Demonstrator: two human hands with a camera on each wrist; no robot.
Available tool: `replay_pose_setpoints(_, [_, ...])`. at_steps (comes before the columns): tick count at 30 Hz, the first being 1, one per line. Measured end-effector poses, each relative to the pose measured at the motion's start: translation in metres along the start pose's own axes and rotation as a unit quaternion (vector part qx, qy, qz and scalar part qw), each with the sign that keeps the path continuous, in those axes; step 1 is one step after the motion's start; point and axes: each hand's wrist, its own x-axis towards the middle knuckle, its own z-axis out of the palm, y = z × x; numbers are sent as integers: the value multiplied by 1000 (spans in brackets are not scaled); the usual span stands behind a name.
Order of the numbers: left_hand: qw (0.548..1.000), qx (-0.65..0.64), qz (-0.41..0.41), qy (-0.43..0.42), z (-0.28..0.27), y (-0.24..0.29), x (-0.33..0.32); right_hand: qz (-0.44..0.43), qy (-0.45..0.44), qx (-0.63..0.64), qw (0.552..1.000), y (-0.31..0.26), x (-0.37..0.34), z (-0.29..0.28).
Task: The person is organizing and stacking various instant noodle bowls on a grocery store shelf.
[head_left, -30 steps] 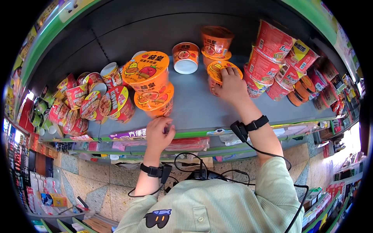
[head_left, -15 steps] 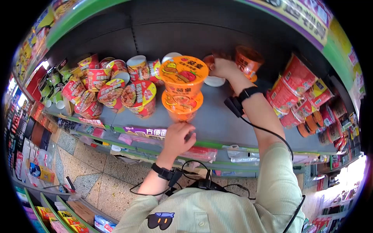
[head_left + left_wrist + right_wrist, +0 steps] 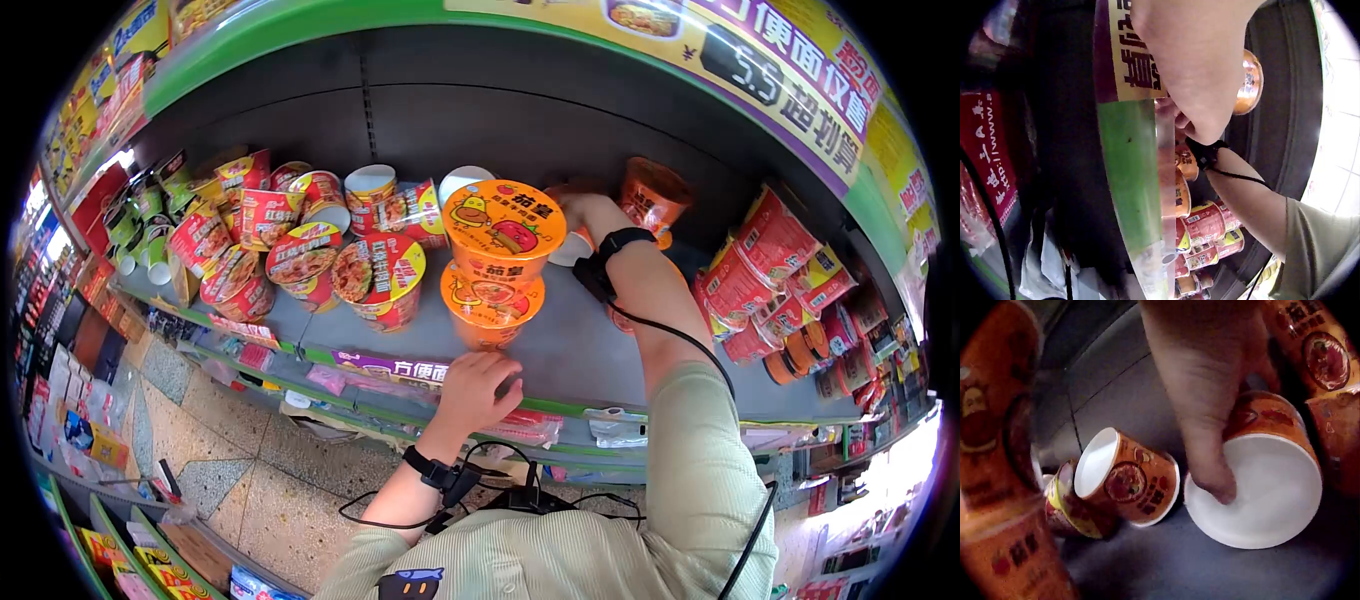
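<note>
At the back of the shelf, my right hand (image 3: pixel 592 218) grips an orange instant noodle cup (image 3: pixel 1272 419) lying on its side. The right wrist view has the thumb pressed on the cup's white base (image 3: pixel 1272 500), the other fingers partly hidden behind its orange side. My left hand (image 3: pixel 474 390) rests at the shelf's front edge with its fingers loosely bent, holding nothing. Just behind it stand two stacked orange noodle cups, the upper one (image 3: pixel 502 225) on the lower one (image 3: pixel 492 308). Another orange cup (image 3: pixel 1132 481) lies tipped beside the gripped one.
Red noodle cups (image 3: pixel 380 280) crowd the shelf's left side. Red cups (image 3: pixel 770 235) are stacked upside down at the right, near an orange cup (image 3: pixel 652 195) at the back. A green-edged upper shelf (image 3: pixel 300 45) overhangs the workspace.
My right hand has left the lid of a front orange cup, reached back and left, and taken hold of the lying cup. The left hand stays by the shelf edge; the head view has shifted.
</note>
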Motion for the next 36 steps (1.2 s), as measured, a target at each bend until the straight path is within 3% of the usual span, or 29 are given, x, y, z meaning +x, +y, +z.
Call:
replay_pose_setpoints(4, [1000,0,0,-8,1,-1,-1,32,15,22,999,-39,-65,-24])
replay_pose_setpoints(8, [1000,9,8,-16,1,-3,-2,21,215,28,976,-54,-123,-42])
replay_pose_setpoints(9, [1000,14,6,-25,1,-3,-2,37,135,50,989,-49,-134,-57])
replay_pose_setpoints(12, [1000,20,22,-8,2,-2,-1,-16,396,17,918,-41,-176,-60])
replay_pose_setpoints(18, [1000,15,7,-9,4,-1,0,20,518,0,855,-29,-268,-48])
replay_pose_setpoints(23, [1000,-5,-15,-19,3,-1,-1,54,506,-61,859,-4,-284,0])
replay_pose_setpoints(36, [999,-3,-36,-21,2,1,-2,22,505,-51,861,0,-289,30])
